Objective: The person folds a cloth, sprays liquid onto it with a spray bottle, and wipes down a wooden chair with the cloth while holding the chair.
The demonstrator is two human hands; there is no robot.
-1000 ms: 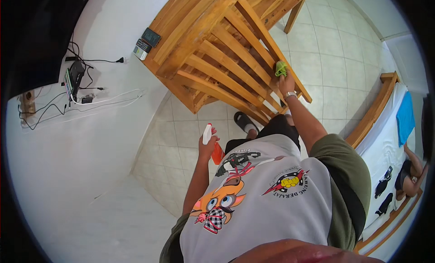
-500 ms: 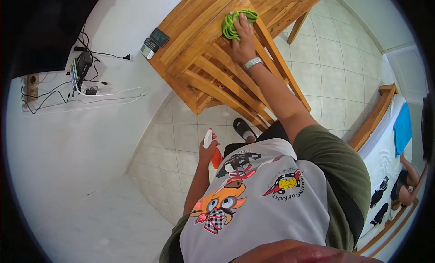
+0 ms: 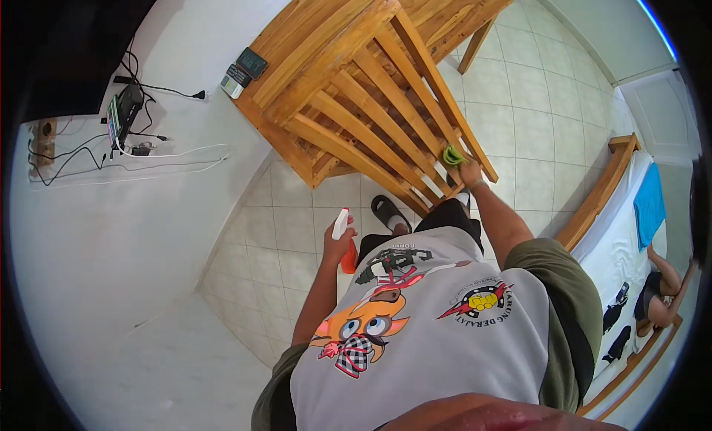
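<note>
A slatted wooden chair back [image 3: 368,58] stands in front of me, against a wooden table. Low on its right side, my right hand [image 3: 470,174] is closed on a green cloth [image 3: 453,156], which touches the slats near the outer post. To the left of my body, my left hand [image 3: 339,243] grips a spray bottle [image 3: 349,260] with an orange-red body and a white trigger head. The bottle is held upright in the air, apart from the chair.
The wooden table [image 3: 293,30] carries a dark box and a small light one [image 3: 231,86] at its left edge. Cables and a black device [image 3: 127,108] hang on the left wall. At right is a bed [image 3: 593,260] with a blue cloth [image 3: 650,206] and a person's legs.
My right hand has moved the green cloth from the chair's top rail down to the lower right of the slats. My left hand keeps the spray bottle in about the same place.
</note>
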